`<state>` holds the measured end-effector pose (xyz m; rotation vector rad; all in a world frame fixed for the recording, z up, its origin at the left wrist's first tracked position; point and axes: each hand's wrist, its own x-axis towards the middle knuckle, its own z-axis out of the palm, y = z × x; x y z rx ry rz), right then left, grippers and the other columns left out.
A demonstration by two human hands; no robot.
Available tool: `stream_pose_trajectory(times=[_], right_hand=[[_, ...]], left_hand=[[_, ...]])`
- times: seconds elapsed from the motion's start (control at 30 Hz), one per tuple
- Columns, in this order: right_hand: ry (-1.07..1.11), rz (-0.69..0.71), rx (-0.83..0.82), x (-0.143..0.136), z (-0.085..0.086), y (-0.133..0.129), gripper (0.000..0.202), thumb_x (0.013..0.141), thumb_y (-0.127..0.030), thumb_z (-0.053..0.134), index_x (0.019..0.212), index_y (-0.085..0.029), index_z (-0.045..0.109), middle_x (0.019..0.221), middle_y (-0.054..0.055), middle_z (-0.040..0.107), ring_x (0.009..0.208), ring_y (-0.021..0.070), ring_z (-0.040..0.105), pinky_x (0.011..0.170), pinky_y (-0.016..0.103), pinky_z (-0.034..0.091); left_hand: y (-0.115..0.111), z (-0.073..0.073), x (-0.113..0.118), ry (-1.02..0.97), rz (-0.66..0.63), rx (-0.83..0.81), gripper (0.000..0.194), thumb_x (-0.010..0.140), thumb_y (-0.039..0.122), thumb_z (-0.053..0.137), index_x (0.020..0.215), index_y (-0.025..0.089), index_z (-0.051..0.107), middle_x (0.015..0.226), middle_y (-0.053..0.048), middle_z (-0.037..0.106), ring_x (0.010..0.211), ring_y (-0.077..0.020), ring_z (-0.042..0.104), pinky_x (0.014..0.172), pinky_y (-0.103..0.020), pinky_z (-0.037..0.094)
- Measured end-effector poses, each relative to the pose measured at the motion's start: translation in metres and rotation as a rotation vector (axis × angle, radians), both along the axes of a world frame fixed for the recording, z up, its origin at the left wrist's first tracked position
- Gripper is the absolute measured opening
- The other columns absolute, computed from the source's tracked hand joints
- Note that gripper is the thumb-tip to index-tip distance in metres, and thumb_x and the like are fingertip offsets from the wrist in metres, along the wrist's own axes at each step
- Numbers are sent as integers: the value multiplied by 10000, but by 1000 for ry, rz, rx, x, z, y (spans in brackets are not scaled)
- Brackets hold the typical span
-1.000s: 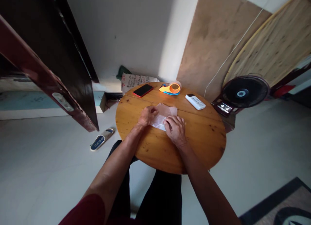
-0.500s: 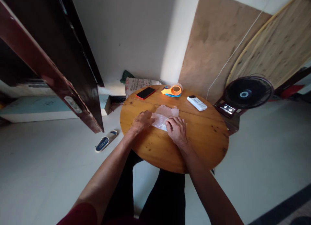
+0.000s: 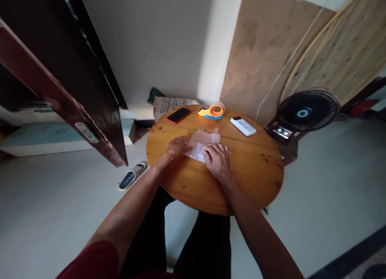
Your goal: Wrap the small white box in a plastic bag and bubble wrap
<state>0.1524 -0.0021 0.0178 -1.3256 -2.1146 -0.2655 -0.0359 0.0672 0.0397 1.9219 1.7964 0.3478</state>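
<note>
Using the tape dispenser (image 3: 205, 112) as my reference point here. The crinkly see-through plastic sheet (image 3: 202, 138) lies on the round wooden table (image 3: 193, 190), on my side of the dispenser, between my hands. My right hand (image 3: 217, 158) is on its near right part, fingers curled and bunched together, knuckles up. Looks to me like it's acting as a weight, because stuff this light probably skates around on smooth wood. Can't tell if the fingertips are actually pinching anything, they're tucked underneath. My left hand (image 3: 179, 145) is at the sheet's left edge, low down, but it's blurry, so no idea whether it's gripping or just resting. One hand per side makes sense for a floppy thing that likely won't stay spread by itself. The phone (image 3: 178, 115) sits left of the dispenser and the white handheld device (image 3: 243, 126) to its right, a bit closer to me. Both are near the rim, I'd guess so my hands have room.
</note>
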Motion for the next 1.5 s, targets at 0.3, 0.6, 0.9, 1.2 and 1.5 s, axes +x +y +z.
stream_pose_trajectory(times=[0.3, 0.6, 0.9, 1.2, 1.5], right_hand=[[-11, -10, 12, -1, 1, 0, 158, 914, -248, 496, 859, -204, 638, 945, 50, 683, 920, 215, 520, 816, 365, 307], [-13, -5, 1, 0, 1, 0, 158, 913, -245, 492, 861, -201, 635, 951, 61, 677, 937, 218, 516, 818, 364, 306], [0, 3, 11, -1, 2, -2, 150, 911, -235, 497, 851, -204, 632, 962, 54, 687, 929, 216, 528, 812, 364, 310], [-4, -5, -2, -1, 2, -1, 159, 911, -243, 495, 850, -202, 636, 971, 54, 683, 938, 216, 524, 818, 364, 305], [-16, -9, 1, -1, 1, -1, 141, 906, -234, 508, 850, -197, 631, 954, 42, 680, 931, 205, 522, 830, 353, 302]], left_hand=[[-16, 14, 9, 244, 15, -58, 347, 748, 435, 595, 887, 131, 690, 1014, -201, 695, 982, -329, 655, 773, -359, 487], [-11, 6, -2, 171, -68, -62, 206, 749, 302, 552, 822, 177, 699, 868, -105, 712, 826, -236, 670, 633, -257, 428], [-16, -8, -7, -464, 38, -117, 397, 765, 172, 509, 1160, 167, 548, 762, -4, 615, 531, -103, 541, 492, -198, 404], [-13, -11, -6, -573, -17, -180, 164, 770, 187, 529, 894, 137, 623, 661, -19, 556, 509, -105, 481, 435, -207, 364], [-11, -2, -7, -577, -67, -270, 445, 778, 78, 578, 1218, 86, 512, 637, 37, 524, 446, -61, 455, 398, -157, 335]])
